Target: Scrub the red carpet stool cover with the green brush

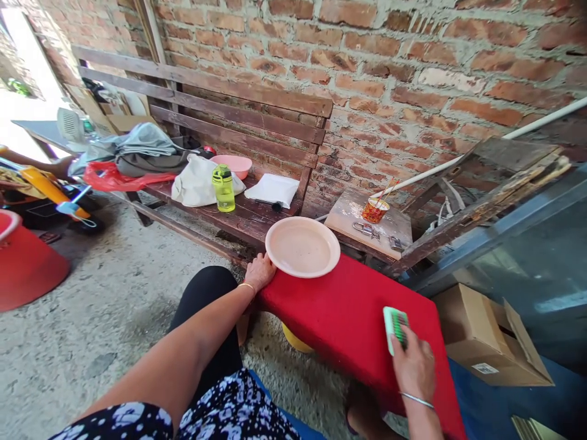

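Presently on view: one red cloth-covered surface (348,318), flat and matte, its near right corner running out of frame. On it, one round pale-pink plate (302,247), smooth and shallow, at the far left corner. One left hand (260,272), fingers curled over the surface's left edge and touching the plate's rim, with one thin gold bangle at the wrist. One right hand (414,365), closed around one green-and-white scrubbing brush (394,327) that rests on the red cloth near its right side; only the brush's upper end shows, the rest lies under the fingers; one silver bangle at that wrist. One yellow rounded item (296,340) under the red surface, mostly hidden, kind unclear. One dark slatted wooden bench (238,217), weathered, bearing one translucent yellow-green bottle (224,188), one pink bowl (233,165), one white cloth bag (196,182), one folded white sheet (274,189), one red plastic bag (112,177) and a heap of grey fabric (137,142). One small patterned cup (375,209) on a wooden board. One cardboard box (490,336), flaps open. One red tub (22,263), cut by the left edge. Rough brick wall (413,67) behind.
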`<state>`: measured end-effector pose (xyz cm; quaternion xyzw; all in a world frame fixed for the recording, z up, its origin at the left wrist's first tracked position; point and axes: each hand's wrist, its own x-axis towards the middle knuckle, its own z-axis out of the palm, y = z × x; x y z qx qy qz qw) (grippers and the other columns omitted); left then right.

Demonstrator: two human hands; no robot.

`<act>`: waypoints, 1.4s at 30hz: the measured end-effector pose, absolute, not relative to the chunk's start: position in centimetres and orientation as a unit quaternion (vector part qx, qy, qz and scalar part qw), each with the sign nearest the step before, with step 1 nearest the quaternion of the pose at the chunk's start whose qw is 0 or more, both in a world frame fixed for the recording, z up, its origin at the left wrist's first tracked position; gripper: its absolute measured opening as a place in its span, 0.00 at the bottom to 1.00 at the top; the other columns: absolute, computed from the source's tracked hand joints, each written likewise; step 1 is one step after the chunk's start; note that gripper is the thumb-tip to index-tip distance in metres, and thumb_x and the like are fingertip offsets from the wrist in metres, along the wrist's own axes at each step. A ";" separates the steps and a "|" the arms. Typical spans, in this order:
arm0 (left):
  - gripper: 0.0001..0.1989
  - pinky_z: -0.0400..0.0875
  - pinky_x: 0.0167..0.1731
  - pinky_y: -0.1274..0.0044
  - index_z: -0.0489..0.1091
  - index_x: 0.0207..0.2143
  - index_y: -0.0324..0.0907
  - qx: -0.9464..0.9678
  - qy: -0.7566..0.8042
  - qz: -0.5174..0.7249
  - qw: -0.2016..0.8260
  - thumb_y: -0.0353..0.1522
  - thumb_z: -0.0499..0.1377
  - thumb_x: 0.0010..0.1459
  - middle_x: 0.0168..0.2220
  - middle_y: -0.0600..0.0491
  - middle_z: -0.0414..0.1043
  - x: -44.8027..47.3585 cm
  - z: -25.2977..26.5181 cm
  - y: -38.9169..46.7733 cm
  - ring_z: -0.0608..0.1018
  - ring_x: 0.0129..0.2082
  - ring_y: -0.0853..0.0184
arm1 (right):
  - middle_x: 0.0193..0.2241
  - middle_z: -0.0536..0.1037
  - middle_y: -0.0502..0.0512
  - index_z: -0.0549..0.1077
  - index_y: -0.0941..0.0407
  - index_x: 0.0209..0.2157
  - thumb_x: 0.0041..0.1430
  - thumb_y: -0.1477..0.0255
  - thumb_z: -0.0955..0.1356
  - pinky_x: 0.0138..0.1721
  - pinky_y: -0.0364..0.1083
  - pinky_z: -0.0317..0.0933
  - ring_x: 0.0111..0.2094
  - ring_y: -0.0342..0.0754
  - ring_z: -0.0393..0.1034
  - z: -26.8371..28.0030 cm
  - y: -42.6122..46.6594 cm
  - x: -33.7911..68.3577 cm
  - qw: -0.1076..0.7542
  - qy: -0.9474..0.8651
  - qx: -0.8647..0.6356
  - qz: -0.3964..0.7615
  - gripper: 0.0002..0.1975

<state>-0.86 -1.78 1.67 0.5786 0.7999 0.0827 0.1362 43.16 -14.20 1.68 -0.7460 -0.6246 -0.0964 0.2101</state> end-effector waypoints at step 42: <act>0.23 0.63 0.51 0.63 0.64 0.57 0.42 0.574 0.797 0.100 0.157 0.42 0.42 0.68 0.53 0.40 0.66 -0.4 2.6 -2.2 0.71 0.53 0.53 | 0.37 0.75 0.60 0.74 0.54 0.48 0.65 0.50 0.56 0.36 0.48 0.62 0.37 0.53 0.69 1.9 -11.7 23.7 0.274 -0.710 -0.645 0.065 0.27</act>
